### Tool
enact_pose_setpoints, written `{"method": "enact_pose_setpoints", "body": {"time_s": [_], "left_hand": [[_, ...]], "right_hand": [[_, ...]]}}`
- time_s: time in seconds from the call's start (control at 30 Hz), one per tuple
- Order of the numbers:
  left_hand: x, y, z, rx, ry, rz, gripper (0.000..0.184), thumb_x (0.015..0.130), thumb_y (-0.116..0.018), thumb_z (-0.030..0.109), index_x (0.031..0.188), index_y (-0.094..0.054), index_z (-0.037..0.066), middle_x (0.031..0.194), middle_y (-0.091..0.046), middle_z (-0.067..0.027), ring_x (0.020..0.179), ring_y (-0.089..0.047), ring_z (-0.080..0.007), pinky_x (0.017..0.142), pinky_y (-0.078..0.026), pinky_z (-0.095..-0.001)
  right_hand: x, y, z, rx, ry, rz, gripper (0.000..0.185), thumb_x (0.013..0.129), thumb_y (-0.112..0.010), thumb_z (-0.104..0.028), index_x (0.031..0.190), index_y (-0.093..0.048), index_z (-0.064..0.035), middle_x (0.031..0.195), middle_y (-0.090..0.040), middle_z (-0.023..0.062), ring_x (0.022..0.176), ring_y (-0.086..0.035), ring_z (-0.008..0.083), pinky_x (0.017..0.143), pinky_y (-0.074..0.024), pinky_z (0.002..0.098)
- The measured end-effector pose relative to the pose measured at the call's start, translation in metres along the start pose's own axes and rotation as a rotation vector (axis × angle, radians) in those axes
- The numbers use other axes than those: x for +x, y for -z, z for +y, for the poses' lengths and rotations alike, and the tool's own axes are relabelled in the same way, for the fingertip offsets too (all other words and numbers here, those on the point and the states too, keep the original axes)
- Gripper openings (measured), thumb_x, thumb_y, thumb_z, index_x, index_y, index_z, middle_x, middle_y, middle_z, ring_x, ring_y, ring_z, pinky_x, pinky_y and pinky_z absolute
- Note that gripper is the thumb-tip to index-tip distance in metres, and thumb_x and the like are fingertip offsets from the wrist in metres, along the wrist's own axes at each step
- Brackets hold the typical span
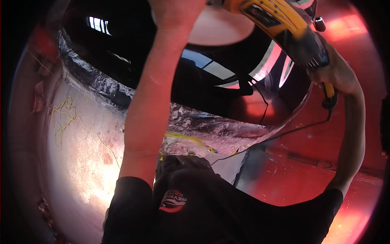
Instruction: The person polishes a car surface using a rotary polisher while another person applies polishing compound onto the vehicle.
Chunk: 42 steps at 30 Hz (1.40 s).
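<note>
A yellow and black power polisher (280, 24) reaches across the top right, with its round white pad (221, 26) over a glossy black curved panel (203, 85). My right hand (339, 73) is closed around the polisher's rear handle. My left hand (176, 10) is at the top edge beside the pad and the polisher's front end; its fingers are cut off by the frame. Crinkled foil-like masking (219, 130) runs along the panel's lower edge, close to my body. Window reflections show on the black surface.
A dark power cord (292, 131) hangs from the polisher handle and runs left below the panel towards my shirt. A tangled thin yellow string (65, 118) lies on the pale floor at left. The floor (284, 171) at right is lit red.
</note>
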<state>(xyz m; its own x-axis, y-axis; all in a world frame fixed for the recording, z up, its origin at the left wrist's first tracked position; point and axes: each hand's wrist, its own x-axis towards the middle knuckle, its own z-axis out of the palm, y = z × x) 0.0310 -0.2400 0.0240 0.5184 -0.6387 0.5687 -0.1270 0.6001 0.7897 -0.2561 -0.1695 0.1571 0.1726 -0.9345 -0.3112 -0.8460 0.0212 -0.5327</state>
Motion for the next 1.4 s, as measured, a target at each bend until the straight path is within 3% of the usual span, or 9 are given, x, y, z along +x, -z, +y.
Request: {"method": "enact_pose_setpoints", "body": {"time_s": [0.1,0.27,0.4,0.47,0.73,0.83,0.97,1.13,1.4], "left_hand": [[0.002,0.014,-0.006,-0.259,0.008,-0.025,0.012,0.092,-0.074,0.008,0.096,-0.072,-0.003,0.077,-0.065,0.0004,0.069,-0.055,-0.0073,0.064,-0.045,-0.0272],[-0.047,0.005,0.025,-0.016,-0.109,-0.009,0.015,0.093,-0.074,0.01,0.092,-0.069,-0.004,0.075,-0.064,-0.0027,0.07,-0.054,-0.0088,0.065,-0.046,-0.0288],[-0.106,-0.031,0.047,-0.105,0.063,-0.129,0.021,0.092,-0.076,0.011,0.082,-0.062,-0.002,0.064,-0.056,-0.0072,0.062,-0.05,-0.01,0.057,-0.045,-0.0323],[-0.139,-0.053,0.059,0.064,-0.043,-0.165,0.021,0.088,-0.076,0.017,0.086,-0.066,-0.002,0.076,-0.069,-0.0204,0.073,-0.069,-0.0363,0.068,-0.052,-0.0449],[-0.256,-0.147,0.1,-0.373,0.091,-0.352,0.021,0.085,-0.081,0.011,0.089,-0.064,-0.001,0.076,-0.068,-0.0199,0.069,-0.07,-0.0379,0.061,-0.052,-0.0403],[-0.25,-0.15,0.104,-0.364,0.106,-0.388,0.019,0.085,-0.08,0.011,0.09,-0.066,-0.001,0.077,-0.069,-0.0191,0.069,-0.07,-0.0367,0.061,-0.052,-0.0394],[-0.208,-0.156,0.084,-0.349,0.134,-0.409,0.016,0.085,-0.079,0.01,0.088,-0.068,0.0,0.075,-0.07,-0.0178,0.068,-0.07,-0.0352,0.06,-0.052,-0.0374],[-0.137,-0.203,0.035,-0.266,0.083,-0.414,0.025,0.086,-0.077,0.027,0.087,-0.071,0.003,0.075,-0.071,-0.0167,0.074,-0.07,-0.0385,0.07,-0.053,-0.0465],[-0.051,-0.249,-0.006,-0.217,-0.004,-0.561,0.031,0.089,-0.073,0.027,0.102,-0.073,0.0,0.094,-0.073,-0.0261,0.097,-0.07,-0.0447,0.086,-0.054,-0.0519]], "right_hand": [[-0.004,-0.023,-0.026,0.015,0.058,0.032,0.084,0.063,-0.069,-0.003,0.144,-0.045,-0.0013,0.079,-0.059,0.0039,0.062,-0.058,0.0127,0.056,-0.0474,0.0284],[-0.04,-0.016,0.001,-0.051,-0.039,0.0,0.082,0.061,-0.07,-0.002,0.14,-0.047,-0.0011,0.079,-0.061,0.005,0.063,-0.058,0.0128,0.057,-0.0487,0.029],[-0.108,-0.016,0.057,0.017,-0.088,0.106,0.083,0.062,-0.072,-0.004,0.141,-0.048,-0.0024,0.086,-0.061,0.0038,0.068,-0.058,0.0115,0.06,-0.0497,0.029],[-0.146,-0.006,0.091,0.045,-0.162,0.098,0.084,0.062,-0.073,-0.004,0.143,-0.048,-0.0024,0.093,-0.061,0.0028,0.074,-0.057,0.0104,0.063,-0.05,0.0286],[-0.276,-0.011,0.167,0.143,-0.511,0.282,0.091,0.056,-0.073,-0.001,0.145,-0.049,-0.0022,0.103,-0.061,0.004,0.089,-0.058,0.0131,0.082,-0.0499,0.0278],[-0.281,-0.016,0.176,0.129,-0.431,0.309,0.091,0.057,-0.071,0.0,0.145,-0.048,-0.0023,0.102,-0.062,0.0043,0.089,-0.059,0.0137,0.081,-0.0506,0.0282],[-0.249,-0.016,0.136,0.205,-0.434,0.349,0.088,0.059,-0.069,0.003,0.143,-0.047,-0.0028,0.09,-0.061,0.0038,0.068,-0.059,0.0129,0.057,-0.0507,0.0296],[-0.178,0.013,0.105,0.251,-0.494,0.326,0.086,0.058,-0.067,0.007,0.142,-0.047,-0.0017,0.088,-0.062,0.0066,0.067,-0.061,0.0144,0.057,-0.0529,0.0301],[-0.107,0.025,0.082,0.357,-0.502,0.385,0.081,0.066,-0.069,0.003,0.143,-0.046,-0.0013,0.092,-0.062,0.0069,0.068,-0.061,0.0147,0.059,-0.0533,0.0304]]}}
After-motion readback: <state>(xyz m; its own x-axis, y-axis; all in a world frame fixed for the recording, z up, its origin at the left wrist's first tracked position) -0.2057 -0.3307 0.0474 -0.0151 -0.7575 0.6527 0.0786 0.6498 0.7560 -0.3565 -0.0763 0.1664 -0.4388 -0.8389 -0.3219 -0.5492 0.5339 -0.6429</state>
